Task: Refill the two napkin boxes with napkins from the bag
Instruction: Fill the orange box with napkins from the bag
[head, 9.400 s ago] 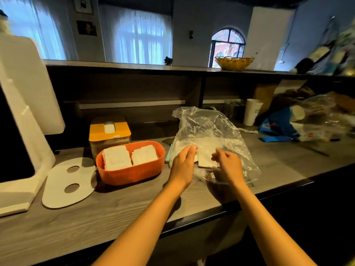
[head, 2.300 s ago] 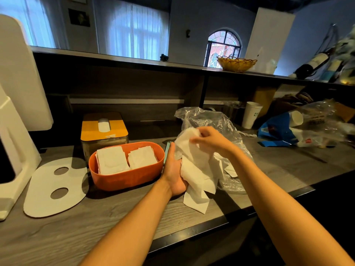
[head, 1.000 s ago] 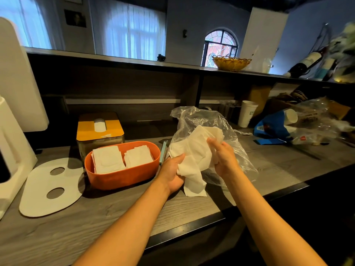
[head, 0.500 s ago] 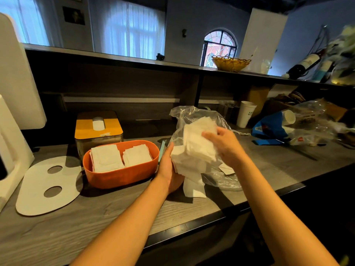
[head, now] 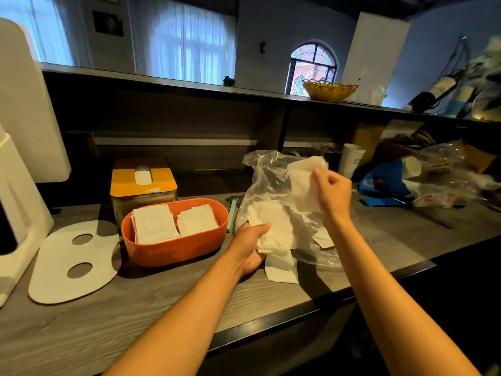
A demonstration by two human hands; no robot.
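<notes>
The grey wood-grain tabletop [head: 168, 302] runs under a dark shelf. My left hand [head: 250, 246] grips a stack of napkins [head: 273, 229] low against the clear plastic bag [head: 267, 180]. My right hand [head: 332, 192] pinches a few more napkins [head: 303, 183], raised above the bag. The orange napkin box [head: 173, 249] holds two piles; the yellow-lidded box [head: 143, 180] stands behind it.

You face a grey wood-grain counter [head: 162, 308] under a dark shelf [head: 189, 85]. Beyond your grip, curtained windows [head: 187, 42] glow pale; an arched window [head: 313, 67] sits in blue-lit walls [head: 271, 31].
</notes>
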